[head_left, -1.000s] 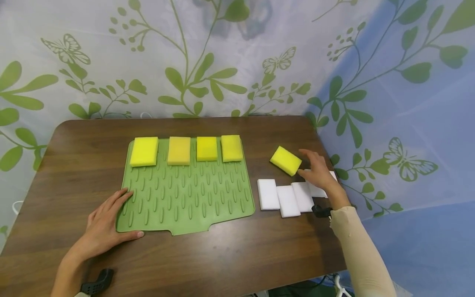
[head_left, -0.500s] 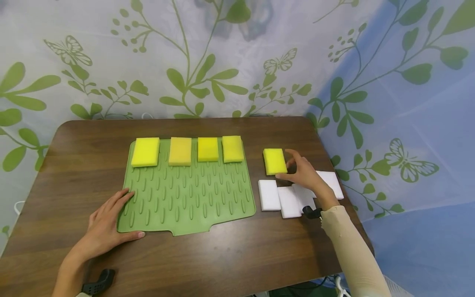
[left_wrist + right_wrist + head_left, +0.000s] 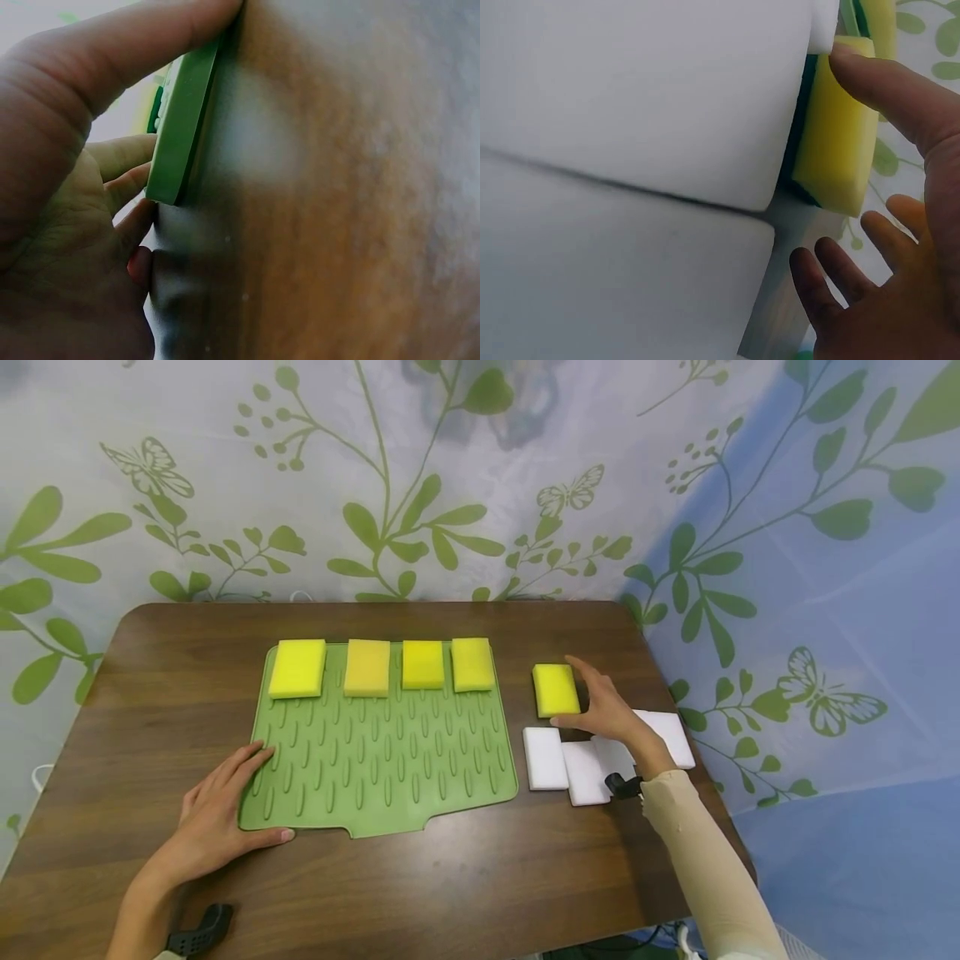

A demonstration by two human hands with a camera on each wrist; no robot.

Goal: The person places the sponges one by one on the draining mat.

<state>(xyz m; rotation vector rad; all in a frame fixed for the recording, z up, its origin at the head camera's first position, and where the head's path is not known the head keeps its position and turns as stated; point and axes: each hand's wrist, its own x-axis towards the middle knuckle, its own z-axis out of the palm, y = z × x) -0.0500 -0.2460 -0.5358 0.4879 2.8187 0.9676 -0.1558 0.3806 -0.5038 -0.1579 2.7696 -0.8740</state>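
In the head view a yellow sponge [image 3: 556, 691] lies upright-set on the table right of the green ribbed mat [image 3: 390, 768]. The right wrist view shows a dark green layer under the yellow sponge [image 3: 836, 127]. My right hand [image 3: 607, 710] is at its right side, thumb tip at the near edge and index finger by the far corner. The thumb appears to touch it, while the other fingers stay apart from it. My left hand [image 3: 213, 806] rests at the mat's near left corner, thumb along the front edge and fingertips on the left edge.
Several yellow sponges [image 3: 297, 669] sit in a row along the mat's far edge. Several white foam blocks [image 3: 546, 758] lie right of the mat, some under my right wrist. A patterned curtain [image 3: 450, 485] hangs behind the brown table [image 3: 420, 893].
The loose yellow sponge has turned from slanted to straight and shifted left, with my right hand following leftward. My right fingers have straightened slightly. The left hand keeps its place at the mat.
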